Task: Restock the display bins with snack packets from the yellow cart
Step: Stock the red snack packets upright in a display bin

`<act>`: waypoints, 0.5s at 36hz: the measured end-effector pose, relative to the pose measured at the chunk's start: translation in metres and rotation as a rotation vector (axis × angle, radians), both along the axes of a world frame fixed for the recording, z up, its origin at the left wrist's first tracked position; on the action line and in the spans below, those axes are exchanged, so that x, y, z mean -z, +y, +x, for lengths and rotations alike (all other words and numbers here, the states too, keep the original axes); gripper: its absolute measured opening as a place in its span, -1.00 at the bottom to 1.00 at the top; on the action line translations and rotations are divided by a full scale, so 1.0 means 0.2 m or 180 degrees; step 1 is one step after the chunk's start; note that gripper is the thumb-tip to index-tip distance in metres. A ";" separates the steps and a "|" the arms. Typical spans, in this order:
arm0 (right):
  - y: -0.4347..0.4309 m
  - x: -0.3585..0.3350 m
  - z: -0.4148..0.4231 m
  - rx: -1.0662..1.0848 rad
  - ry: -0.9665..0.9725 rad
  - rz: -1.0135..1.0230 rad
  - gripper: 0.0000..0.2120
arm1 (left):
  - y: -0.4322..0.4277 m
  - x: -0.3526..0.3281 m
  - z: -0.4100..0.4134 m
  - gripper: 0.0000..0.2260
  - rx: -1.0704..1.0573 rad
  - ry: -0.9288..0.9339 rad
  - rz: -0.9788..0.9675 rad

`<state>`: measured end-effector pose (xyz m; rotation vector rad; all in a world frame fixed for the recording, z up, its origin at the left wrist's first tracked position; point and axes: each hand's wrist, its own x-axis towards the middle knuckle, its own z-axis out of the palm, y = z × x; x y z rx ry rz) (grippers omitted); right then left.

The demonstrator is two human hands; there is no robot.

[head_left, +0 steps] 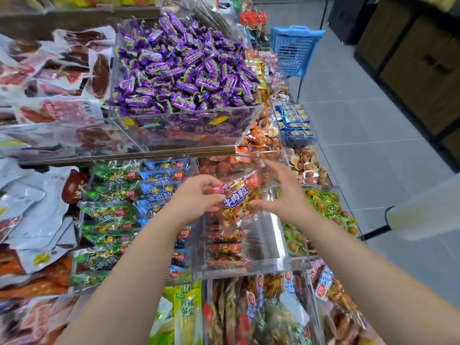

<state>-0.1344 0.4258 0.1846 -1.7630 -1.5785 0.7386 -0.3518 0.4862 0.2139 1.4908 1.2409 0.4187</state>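
A red snack packet [239, 197] with a blue label hangs over a clear acrylic bin [271, 235] in the middle of the display. My left hand [196, 195] pinches its upper left corner. My right hand [286, 195] touches the packet's right side, thumb on the lower edge and the other fingers spread and raised. Several more red packets [225, 249] lie stacked in the left part of that bin; its right part is bare. The yellow cart is out of view.
Green and blue packets [112, 215] fill the bin to the left. Purple candies [184, 68] heap in a raised bin behind. Egg snacks [323, 205] lie to the right, bagged snacks [261, 307] in front. A blue basket [293, 51] stands on the grey-tiled aisle.
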 end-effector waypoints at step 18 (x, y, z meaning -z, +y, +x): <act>0.28 0.10 -0.02 -0.0835 -0.3074 -0.1463 -0.64 | 0.15 0.21 -0.09 -0.22 -0.0034 0.2949 0.1489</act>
